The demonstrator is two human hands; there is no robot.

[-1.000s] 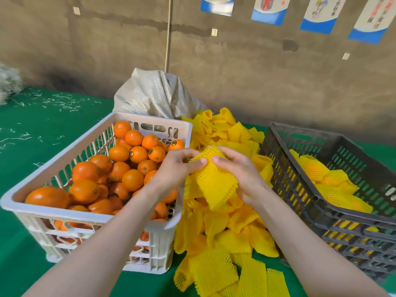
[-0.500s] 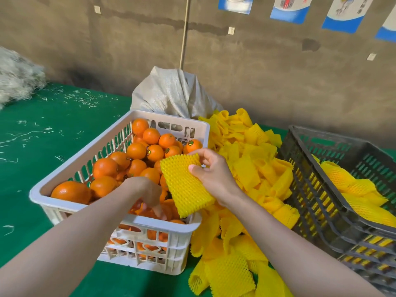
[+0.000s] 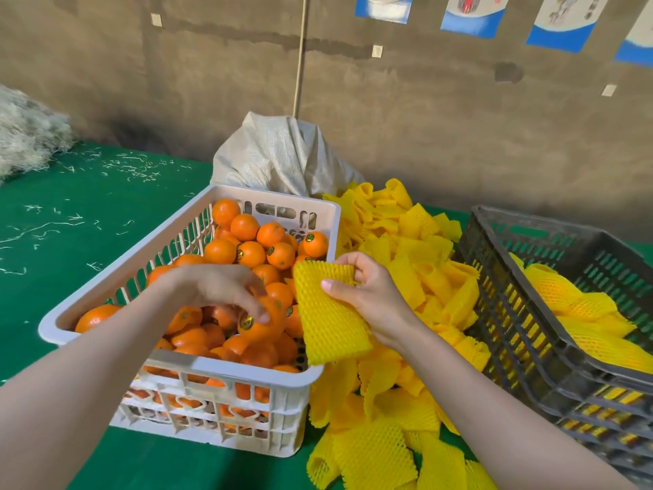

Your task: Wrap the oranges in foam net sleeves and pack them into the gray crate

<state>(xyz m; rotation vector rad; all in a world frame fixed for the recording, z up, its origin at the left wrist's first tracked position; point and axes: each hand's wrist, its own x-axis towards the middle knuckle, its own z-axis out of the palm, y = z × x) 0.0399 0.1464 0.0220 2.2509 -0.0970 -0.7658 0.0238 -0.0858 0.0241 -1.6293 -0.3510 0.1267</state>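
Orange fruit [image 3: 263, 325] under left hand [image 3: 215, 288] fingers, right hand [image 3: 371, 295] pinching foam sleeve [image 3: 328, 313]

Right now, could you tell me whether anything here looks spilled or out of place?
Pale shreds lie scattered over the green surface left of the white crate, seemingly strayed from the fluffy heap at the far left. Nothing looks damaged or tipped.

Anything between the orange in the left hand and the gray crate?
Nothing fixed. The orange in the left hand is over the white crate; rightward come the right hand holding a foam sleeve, then the low loose sleeve pile, then the open-topped gray crate.
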